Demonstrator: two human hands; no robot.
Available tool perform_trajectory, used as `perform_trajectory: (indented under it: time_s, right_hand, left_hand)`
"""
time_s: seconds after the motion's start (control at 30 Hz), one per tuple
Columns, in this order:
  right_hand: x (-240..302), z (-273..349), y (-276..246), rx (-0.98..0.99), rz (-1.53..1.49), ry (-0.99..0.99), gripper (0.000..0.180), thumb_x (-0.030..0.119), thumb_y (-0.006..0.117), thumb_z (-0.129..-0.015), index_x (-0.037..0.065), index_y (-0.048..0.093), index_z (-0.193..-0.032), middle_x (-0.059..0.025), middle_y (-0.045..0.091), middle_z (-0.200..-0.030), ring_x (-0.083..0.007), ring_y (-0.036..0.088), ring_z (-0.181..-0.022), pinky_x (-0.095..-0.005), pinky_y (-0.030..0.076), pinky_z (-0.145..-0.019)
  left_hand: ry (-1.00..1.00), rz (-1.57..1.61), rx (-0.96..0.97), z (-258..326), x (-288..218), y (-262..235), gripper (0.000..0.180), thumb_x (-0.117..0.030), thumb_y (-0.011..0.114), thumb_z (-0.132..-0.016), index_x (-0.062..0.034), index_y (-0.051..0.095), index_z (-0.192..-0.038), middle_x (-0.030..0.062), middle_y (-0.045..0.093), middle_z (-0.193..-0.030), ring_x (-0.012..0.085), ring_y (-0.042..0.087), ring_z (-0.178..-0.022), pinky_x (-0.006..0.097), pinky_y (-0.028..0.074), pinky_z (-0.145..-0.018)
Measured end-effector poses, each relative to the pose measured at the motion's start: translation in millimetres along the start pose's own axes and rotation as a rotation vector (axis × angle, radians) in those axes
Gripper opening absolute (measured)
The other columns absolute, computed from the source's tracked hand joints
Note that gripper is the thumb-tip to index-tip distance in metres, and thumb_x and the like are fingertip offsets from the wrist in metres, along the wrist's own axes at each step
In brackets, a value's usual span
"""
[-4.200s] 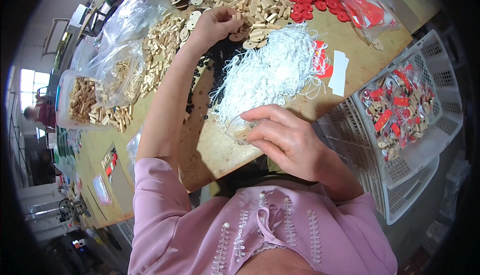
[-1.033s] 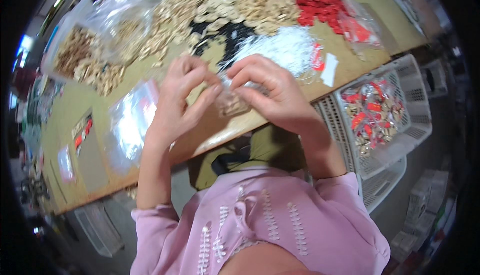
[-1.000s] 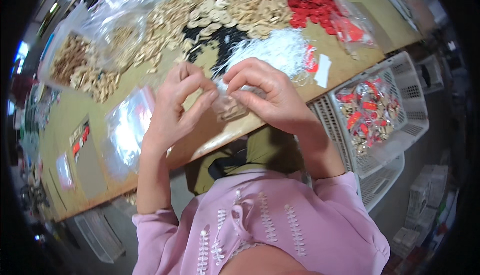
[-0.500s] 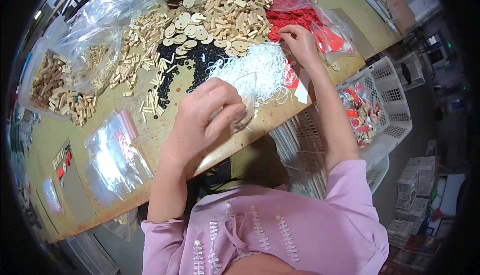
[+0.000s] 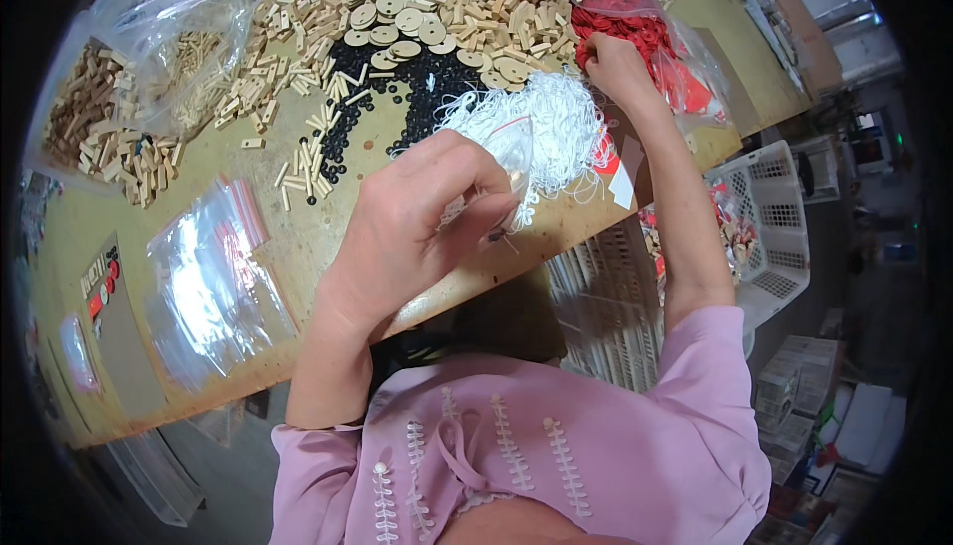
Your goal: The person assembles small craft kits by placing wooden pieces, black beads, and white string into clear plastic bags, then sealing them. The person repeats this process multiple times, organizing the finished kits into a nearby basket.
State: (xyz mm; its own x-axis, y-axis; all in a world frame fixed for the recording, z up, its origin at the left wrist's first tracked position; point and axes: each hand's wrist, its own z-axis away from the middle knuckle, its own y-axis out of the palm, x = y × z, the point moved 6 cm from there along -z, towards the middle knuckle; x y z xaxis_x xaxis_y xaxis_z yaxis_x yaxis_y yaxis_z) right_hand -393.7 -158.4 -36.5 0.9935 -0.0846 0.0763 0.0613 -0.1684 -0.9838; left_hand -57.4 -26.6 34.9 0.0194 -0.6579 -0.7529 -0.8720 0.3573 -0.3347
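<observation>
In my left hand (image 5: pixel 422 217), fingers closed, is a small clear plastic bag (image 5: pixel 513 151) with a few small pale pieces in it. The hand hangs over the table's near edge, and its fingers hide the bag's lower part. Just beyond lies a tangled heap of white cords (image 5: pixel 564 143). My right hand (image 5: pixel 623 70) reaches to the near edge of a heap of small red pieces (image 5: pixel 620 27). Its fingers curl together there, and whatever the tips pinch is hidden. A red and white card (image 5: pixel 621 183) lies beneath my right forearm.
Wooden blocks (image 5: pixel 516 9), wooden discs (image 5: pixel 407 19) and black rings (image 5: pixel 432 98) are heaped at the back. Thin sticks (image 5: pixel 298 173) lie left of centre. Clear zip bags (image 5: pixel 213 292) are stacked front left, near a brown card (image 5: pixel 124 346). A white basket (image 5: pixel 779 222) stands beyond the right edge.
The whole view has shifted, with the back heaps now higher and further right. My left hand keeps the bag near the cords. My right hand stays at the red pieces, its fingers curled lower.
</observation>
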Motion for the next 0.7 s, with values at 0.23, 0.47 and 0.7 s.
perform_trajectory:
  time_s: [0.23,0.47,0.7]
  right_hand:
    - [-31.8,14.5,1.0,-0.045,-0.293,0.091,0.025,0.012,0.069,-0.087,0.002,0.074,-0.11,-0.0189,0.075,-0.101,-0.0335,0.072,-0.098,-0.0428,0.055,-0.088]
    - [19.4,43.9,-45.2,-0.084,-0.944,0.081,0.021,0.01,0.073,-0.093,0.002,0.074,-0.112,-0.0033,0.075,-0.097,-0.0097,0.068,-0.09,-0.027,0.054,-0.081]
    - [145.7,125.8,-121.8,0.03,-0.804,-0.52,0.019,0.002,0.065,-0.096,0.003,0.073,-0.113,-0.0057,0.067,-0.123,-0.012,0.062,-0.114,-0.0298,0.05,-0.097]
  left_hand:
    - [-0.017,-0.1,-0.014,-0.3,0.6,1.5,0.008,-0.002,0.071,-0.085,-0.0049,0.068,-0.091,0.0104,0.064,-0.088,0.029,0.066,-0.078,0.037,0.054,-0.068]
    - [-0.019,-0.106,-0.015,1.0,6.7,-0.7,0.006,-0.005,0.072,-0.087,-0.0054,0.071,-0.093,0.0101,0.065,-0.09,0.0285,0.067,-0.079,0.037,0.054,-0.07]
    - [0.043,-0.175,-0.027,1.7,0.7,4.3,0.009,-0.006,0.074,-0.084,-0.0076,0.074,-0.093,0.0089,0.064,-0.091,0.0252,0.067,-0.079,0.036,0.055,-0.069]
